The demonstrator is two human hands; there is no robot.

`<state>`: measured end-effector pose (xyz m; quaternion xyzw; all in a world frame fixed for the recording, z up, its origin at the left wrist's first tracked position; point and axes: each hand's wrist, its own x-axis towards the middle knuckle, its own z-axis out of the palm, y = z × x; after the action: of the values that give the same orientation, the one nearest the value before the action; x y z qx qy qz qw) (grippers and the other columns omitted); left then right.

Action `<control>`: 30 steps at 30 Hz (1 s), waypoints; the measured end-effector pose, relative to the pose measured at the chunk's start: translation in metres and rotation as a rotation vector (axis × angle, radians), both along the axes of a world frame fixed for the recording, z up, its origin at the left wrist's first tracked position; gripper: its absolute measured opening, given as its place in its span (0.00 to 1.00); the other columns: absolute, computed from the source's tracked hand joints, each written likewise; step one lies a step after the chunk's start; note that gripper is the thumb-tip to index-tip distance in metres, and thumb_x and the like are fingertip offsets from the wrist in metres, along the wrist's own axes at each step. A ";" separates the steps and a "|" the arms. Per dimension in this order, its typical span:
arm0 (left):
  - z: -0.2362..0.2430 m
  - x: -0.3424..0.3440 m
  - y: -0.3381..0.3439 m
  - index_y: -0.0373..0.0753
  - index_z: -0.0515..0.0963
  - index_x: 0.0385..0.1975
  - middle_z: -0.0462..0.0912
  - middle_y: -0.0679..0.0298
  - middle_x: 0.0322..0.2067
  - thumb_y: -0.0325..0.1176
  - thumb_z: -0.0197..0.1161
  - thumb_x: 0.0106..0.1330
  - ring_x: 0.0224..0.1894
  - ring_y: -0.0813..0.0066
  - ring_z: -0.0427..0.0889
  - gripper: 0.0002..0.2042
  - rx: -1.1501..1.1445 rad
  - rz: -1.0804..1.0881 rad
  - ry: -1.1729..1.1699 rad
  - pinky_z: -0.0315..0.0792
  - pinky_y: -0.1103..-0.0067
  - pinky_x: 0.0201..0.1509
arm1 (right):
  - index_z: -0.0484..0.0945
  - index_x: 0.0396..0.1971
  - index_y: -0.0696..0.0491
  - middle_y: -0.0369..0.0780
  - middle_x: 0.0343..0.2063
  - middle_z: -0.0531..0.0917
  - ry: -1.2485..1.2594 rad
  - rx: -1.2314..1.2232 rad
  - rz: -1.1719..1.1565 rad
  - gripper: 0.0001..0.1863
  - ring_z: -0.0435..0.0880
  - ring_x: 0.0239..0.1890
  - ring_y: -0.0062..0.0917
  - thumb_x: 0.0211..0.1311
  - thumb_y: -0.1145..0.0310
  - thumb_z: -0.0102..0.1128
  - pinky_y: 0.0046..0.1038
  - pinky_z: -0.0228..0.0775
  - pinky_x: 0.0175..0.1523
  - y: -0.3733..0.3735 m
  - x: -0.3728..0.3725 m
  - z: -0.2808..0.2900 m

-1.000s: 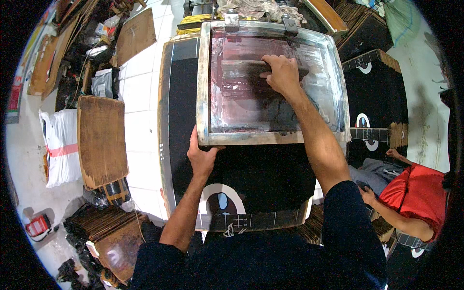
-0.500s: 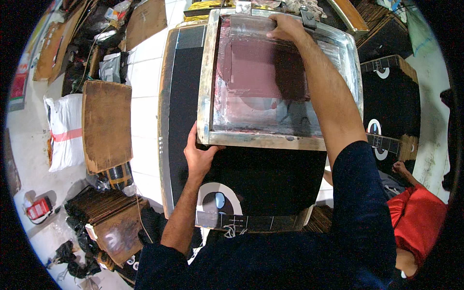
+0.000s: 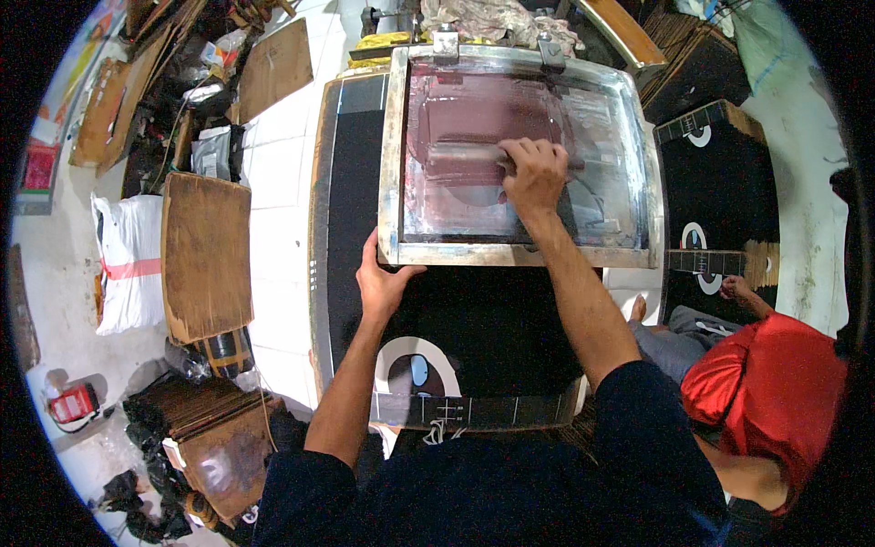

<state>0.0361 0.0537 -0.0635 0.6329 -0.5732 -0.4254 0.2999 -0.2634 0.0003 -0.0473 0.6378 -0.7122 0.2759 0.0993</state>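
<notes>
A screen printing frame (image 3: 394, 182) with a pale, paint-stained rim lies over a black printing board (image 3: 492, 319). My left hand (image 3: 381, 284) grips the frame's near left corner, thumb along the near edge and fingers up the left side. Over the middle of the mesh, my right hand (image 3: 536, 178) is closed on a squeegee (image 3: 460, 153), which is blurred by motion. Dark maroon ink (image 3: 474, 111) covers the upper mesh. Near me on the board shows a printed white ring with a blue oval (image 3: 418, 369).
Two metal hinge clamps (image 3: 446, 46) hold the frame's far edge. Crumpled cloth (image 3: 501, 23) lies behind them. At right, a person in red (image 3: 775, 392) sits by another black board (image 3: 720, 191). Leftward are a brown board (image 3: 208, 260), a white sack (image 3: 128, 264) and stacked cardboard (image 3: 214, 438).
My right hand has drawn the squeegee from the far end of the mesh toward me, to about its middle. My left hand stays on the corner. The person in red has leaned further into view.
</notes>
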 end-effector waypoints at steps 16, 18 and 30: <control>0.125 0.085 -0.090 0.28 0.70 0.66 0.85 0.48 0.51 0.33 0.78 0.62 0.43 0.76 0.84 0.34 -0.475 -0.069 0.410 0.79 0.79 0.49 | 0.84 0.49 0.42 0.33 0.40 0.85 0.177 -0.590 -0.025 0.19 0.80 0.46 0.34 0.55 0.69 0.69 0.40 0.63 0.58 -0.021 -0.014 0.256; 0.056 0.171 -0.081 0.29 0.84 0.28 0.85 0.62 0.22 0.42 0.72 0.67 0.26 0.81 0.78 0.18 -0.353 0.026 0.096 0.71 0.78 0.29 | 0.84 0.50 0.40 0.32 0.39 0.85 0.168 -0.515 -0.085 0.19 0.81 0.46 0.34 0.57 0.66 0.70 0.41 0.65 0.57 -0.038 -0.020 0.281; -0.310 0.351 0.389 0.28 0.81 0.43 0.86 0.46 0.34 0.50 0.56 0.71 0.36 0.54 0.85 0.25 0.772 0.192 -0.098 0.77 0.61 0.44 | 0.85 0.55 0.44 0.41 0.47 0.90 0.102 -0.342 -0.090 0.24 0.88 0.48 0.36 0.62 0.49 0.71 0.37 0.76 0.55 -0.090 -0.070 0.335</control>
<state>0.3870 0.4429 -0.3739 0.7694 -0.3232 -0.5485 0.0508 -0.3330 -0.0897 0.2880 0.5923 -0.6768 0.3555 0.2545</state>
